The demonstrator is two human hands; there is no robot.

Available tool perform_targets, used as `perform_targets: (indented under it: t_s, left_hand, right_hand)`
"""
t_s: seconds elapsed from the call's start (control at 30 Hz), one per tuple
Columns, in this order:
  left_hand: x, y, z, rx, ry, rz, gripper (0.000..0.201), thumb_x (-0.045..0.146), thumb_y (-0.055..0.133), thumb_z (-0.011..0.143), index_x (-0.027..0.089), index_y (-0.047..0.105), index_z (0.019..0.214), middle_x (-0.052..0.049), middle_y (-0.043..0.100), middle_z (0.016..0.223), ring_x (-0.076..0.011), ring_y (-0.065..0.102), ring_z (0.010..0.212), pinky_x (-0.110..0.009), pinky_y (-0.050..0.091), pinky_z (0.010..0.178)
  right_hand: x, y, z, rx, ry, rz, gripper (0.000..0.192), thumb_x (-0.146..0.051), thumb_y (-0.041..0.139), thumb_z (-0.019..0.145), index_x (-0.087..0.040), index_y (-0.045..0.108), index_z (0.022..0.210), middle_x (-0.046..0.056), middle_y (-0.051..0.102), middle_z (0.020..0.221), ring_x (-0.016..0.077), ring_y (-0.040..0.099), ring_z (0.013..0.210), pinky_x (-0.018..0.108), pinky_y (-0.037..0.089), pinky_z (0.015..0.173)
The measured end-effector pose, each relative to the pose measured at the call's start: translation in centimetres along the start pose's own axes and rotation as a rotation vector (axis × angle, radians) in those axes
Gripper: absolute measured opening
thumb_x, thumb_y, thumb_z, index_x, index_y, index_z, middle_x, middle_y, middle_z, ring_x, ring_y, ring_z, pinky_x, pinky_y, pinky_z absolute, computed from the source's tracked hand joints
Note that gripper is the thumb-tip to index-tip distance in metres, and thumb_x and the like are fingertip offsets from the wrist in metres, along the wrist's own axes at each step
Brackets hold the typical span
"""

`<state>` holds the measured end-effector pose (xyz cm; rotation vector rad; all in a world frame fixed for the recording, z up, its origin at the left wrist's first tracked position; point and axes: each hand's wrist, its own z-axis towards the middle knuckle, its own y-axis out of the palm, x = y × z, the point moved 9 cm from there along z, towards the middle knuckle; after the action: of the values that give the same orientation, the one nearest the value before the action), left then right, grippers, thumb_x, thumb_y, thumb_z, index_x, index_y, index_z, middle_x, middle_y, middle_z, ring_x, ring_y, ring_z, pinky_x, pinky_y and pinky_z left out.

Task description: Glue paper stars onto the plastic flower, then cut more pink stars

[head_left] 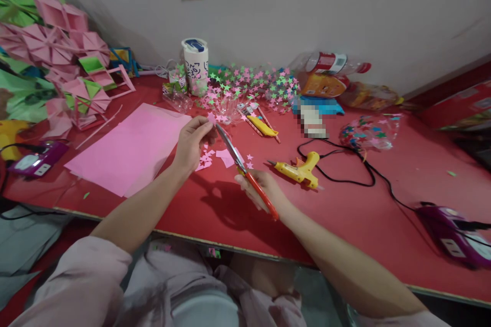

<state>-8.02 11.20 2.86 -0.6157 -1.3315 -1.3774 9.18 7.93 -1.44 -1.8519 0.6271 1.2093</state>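
Holding one scissors [245, 171], right hand [258, 189]; left hand [192, 142] pinches one paper scrap [211, 118].

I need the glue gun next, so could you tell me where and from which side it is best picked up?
Grip the yellow glue gun by its handle, the thicker end pointing up and right toward the black cord. Come from above on that right side: it lies flat on the red table, its nozzle pointing left toward the right hand holding the scissors.
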Motion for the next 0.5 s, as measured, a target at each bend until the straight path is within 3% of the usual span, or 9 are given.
perform_targets:
  t_s: [0.5]
  left_hand:
    - [0.98, 0.06, 0.01, -0.036, 0.115, 0.128, 0.015, 0.024, 0.058, 0.077, 0.018, 0.055, 0.064, 0.005, 0.052, 0.051, -0.0044, 0.046, 0.046, -0.017, 0.037, 0.046]
  right_hand:
    - [-0.11, 0.14, -0.15, -0.084, -0.025, -0.069, 0.048, -0.064, 0.046, 0.081, -0.02, 0.044, 0.062, -0.007, 0.038, 0.04, 0.0073, 0.036, 0.033, 0.022, 0.029, 0.036]
